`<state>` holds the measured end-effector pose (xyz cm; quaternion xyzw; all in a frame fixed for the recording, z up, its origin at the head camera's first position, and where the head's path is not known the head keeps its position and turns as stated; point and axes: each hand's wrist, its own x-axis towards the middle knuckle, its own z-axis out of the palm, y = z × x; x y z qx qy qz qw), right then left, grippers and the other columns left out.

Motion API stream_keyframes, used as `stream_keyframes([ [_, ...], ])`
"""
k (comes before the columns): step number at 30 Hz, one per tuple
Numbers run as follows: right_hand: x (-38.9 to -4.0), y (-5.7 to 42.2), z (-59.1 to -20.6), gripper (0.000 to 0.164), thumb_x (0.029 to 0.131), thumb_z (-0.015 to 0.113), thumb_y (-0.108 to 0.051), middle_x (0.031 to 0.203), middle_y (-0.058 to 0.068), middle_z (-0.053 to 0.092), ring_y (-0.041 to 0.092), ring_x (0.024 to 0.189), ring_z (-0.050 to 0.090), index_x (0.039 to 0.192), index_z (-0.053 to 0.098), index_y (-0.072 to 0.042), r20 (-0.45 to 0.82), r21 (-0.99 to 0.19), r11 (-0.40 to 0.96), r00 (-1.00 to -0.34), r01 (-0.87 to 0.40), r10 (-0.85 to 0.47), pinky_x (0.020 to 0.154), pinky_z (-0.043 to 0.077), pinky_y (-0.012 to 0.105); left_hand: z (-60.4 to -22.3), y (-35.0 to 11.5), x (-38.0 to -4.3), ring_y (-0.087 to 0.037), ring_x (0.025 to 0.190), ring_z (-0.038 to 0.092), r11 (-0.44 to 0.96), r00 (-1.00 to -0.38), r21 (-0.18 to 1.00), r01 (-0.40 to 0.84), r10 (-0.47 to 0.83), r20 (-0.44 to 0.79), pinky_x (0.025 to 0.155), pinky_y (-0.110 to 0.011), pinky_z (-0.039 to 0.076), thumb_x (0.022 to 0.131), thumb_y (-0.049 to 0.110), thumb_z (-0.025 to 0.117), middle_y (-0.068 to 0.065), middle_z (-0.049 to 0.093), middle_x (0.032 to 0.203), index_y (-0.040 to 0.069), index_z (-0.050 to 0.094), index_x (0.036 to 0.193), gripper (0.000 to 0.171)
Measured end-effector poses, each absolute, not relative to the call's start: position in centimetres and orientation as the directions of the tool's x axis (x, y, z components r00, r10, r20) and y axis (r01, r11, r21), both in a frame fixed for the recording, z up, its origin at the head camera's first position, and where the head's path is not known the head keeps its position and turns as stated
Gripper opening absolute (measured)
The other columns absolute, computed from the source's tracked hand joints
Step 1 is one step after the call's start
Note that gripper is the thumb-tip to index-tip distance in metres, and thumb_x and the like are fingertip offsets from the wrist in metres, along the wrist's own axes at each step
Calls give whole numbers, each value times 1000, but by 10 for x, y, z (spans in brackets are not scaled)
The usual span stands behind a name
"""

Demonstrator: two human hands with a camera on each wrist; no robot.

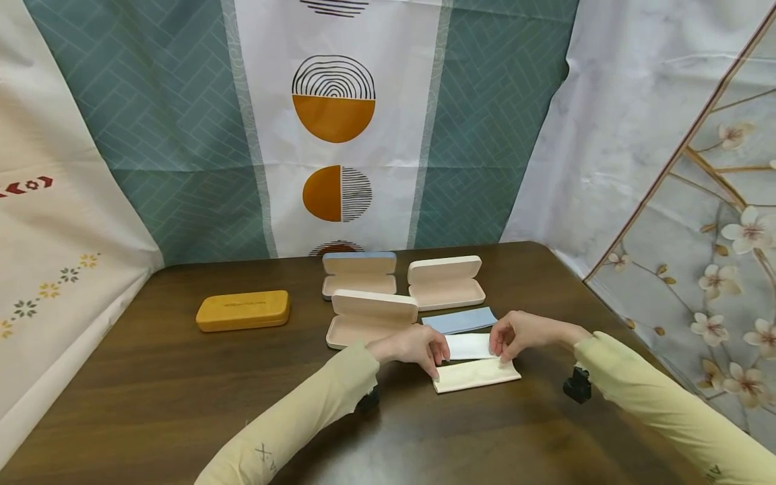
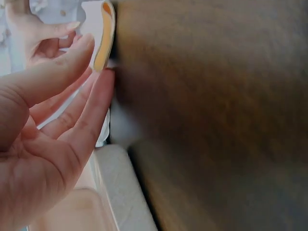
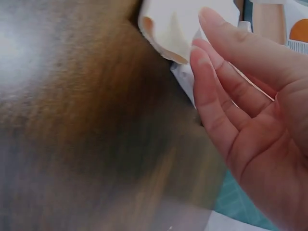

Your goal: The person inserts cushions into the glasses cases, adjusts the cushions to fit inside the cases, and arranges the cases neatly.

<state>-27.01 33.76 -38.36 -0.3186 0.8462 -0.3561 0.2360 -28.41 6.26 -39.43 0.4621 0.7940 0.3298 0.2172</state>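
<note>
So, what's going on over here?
A person is handling a folded cream cloth, pinching one end with the left hand and the other with the right hand. It lies nearest them, with a white cloth and then a blue cloth behind it. Close by, a blue case and two white cases stand open. A yellow case sits shut, off to the left on the table.

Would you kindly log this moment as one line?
left hand: pinches cream cloth; right hand: pinches same cloth; white cloth: just beyond; yellow case: closed
</note>
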Motion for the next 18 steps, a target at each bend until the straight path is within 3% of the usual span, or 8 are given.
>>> stream_keyframes([
  [9, -266, 339, -392, 18, 68, 79, -10, 67, -3, 57, 8, 61, 50, 80, 66, -6, -147, -678, 588, -703, -440, -696, 55, 43, 23, -402, 70, -279, -4, 54, 49, 400, -531, 705, 585, 846, -39, 51, -18, 43, 62, -5, 80, -3, 57, 64, 2, 64, 83, 27],
  [18, -265, 340, -392, 18, 66, 80, -15, 71, -2, 59, 9, 62, 49, 75, 66, -10, -102, -647, 592, -714, -481, -692, 57, 42, 23, -401, 72, -276, -3, 52, 45, 380, -522, 700, 605, 853, -12, 49, -16, 38, 62, -8, 78, 3, 52, 59, 1, 65, 80, 24],
])
